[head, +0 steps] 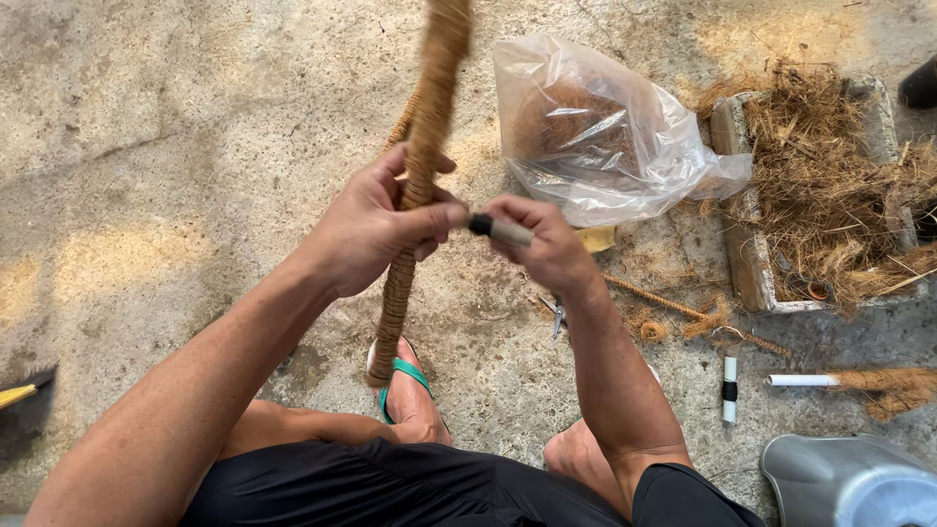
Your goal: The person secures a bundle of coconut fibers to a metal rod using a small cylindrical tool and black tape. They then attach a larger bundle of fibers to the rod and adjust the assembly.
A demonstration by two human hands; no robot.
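Seen from my headcam: left hand (366,229) closed round coir-wrapped pole (422,166), held upright over concrete floor (146,146). Right hand (547,244) pinches small cylindrical tool (500,230) against it. Pole looks light, stiff, rough, non-slip; best grip mid-shaft.

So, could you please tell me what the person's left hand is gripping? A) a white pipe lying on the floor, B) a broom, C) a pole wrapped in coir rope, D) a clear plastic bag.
C: the left hand is closed around the coir-wrapped pole, while the right hand holds a small black-tipped tool against it.
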